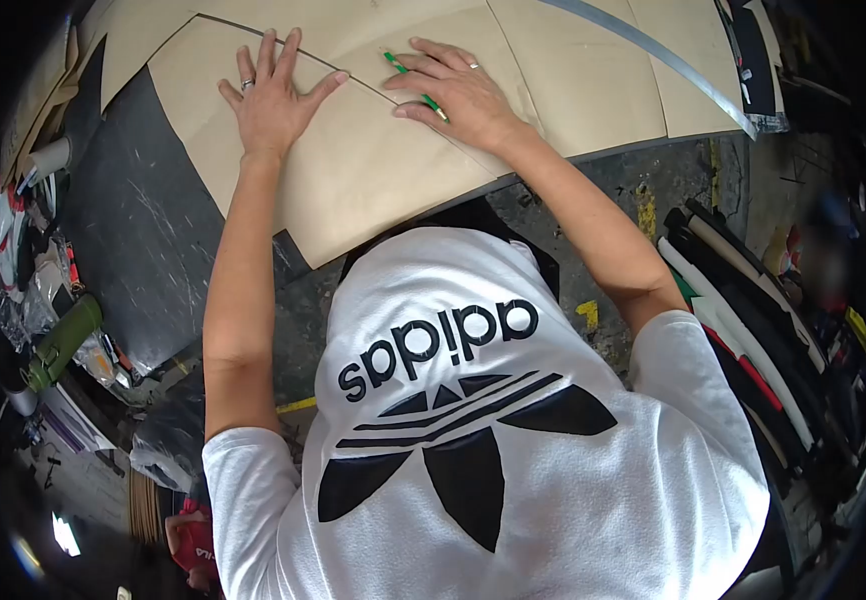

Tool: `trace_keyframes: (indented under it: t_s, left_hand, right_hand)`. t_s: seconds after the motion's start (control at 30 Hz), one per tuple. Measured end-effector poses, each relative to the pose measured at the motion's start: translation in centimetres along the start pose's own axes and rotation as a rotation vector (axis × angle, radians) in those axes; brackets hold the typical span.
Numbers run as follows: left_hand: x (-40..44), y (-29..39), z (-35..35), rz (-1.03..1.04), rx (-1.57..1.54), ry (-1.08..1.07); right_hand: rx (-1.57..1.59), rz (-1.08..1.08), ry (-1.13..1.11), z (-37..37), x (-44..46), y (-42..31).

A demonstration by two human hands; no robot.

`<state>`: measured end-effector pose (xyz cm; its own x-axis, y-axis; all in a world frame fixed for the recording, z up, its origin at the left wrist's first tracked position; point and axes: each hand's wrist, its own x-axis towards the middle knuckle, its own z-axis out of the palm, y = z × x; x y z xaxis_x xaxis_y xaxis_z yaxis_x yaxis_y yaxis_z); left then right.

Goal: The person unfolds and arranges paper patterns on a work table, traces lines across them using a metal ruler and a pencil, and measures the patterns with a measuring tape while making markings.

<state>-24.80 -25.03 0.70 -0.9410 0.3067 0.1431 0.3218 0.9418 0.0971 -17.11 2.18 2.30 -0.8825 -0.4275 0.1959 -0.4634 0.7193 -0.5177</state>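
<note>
Tan paper sheets (353, 170) cover the work surface in front of me, with a dark narrow line or gap running diagonally between my hands. My left hand (275, 105) rests flat on the paper, fingers spread, its thumb beside that line. To its right, my right hand (463, 95) lies on the paper with a green pencil (435, 106) held among the fingers. The pencil's far end sticks out past the fingers, and its middle is partly hidden under them.
A long metal ruler (653, 50) lies at the upper right. Dark scratched board (143, 220) shows at left. Rolls of material (743, 330) stand on the right. A green cylinder (65, 340) sits among clutter on the left. A person in red (193, 545) is at lower left.
</note>
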Motion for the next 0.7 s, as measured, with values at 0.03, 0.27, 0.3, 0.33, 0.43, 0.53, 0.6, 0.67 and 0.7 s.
trace_keyframes:
  t_s: [0.03,0.27,0.3,0.33,0.43,0.53,0.6,0.67,0.7]
  left_hand:
    - [0.0,-0.1,0.1,0.006,-0.006,0.006]
    - [-0.1,0.3,-0.6,0.009,0.027,-0.011]
    - [-0.2,0.4,-0.9,0.015,0.037,-0.019]
    - [-0.2,0.3,-1.1,0.021,0.047,-0.027]
    - [-0.2,0.3,-1.3,0.129,-0.045,-0.019]
    - [-0.9,0.6,-1.8,0.228,-0.127,-0.045]
    - [-1.1,1.2,-2.1,0.307,-0.195,-0.089]
    - [-0.9,1.3,-1.9,0.350,-0.225,-0.065]
    - [-0.9,1.1,-1.9,0.376,-0.244,-0.050]
  right_hand:
    - [-0.031,-0.015,0.000,0.0,0.1,0.0]
    - [-0.045,0.195,0.106,-1.9,-1.0,-2.0]
    - [-0.032,0.261,0.141,-2.2,-1.2,-2.4]
    - [-0.035,0.261,0.143,-2.6,-1.8,-2.3]
    - [-0.112,0.465,0.316,-5.1,-4.3,-1.5]
    - [-0.043,0.726,0.205,-7.3,-5.9,-2.2]
    - [-0.017,0.757,0.221,-7.4,-5.8,-2.5]
    - [0.060,0.806,0.231,-7.2,-6.0,-2.8]
    - [0.052,0.815,0.242,-6.9,-6.5,-2.9]
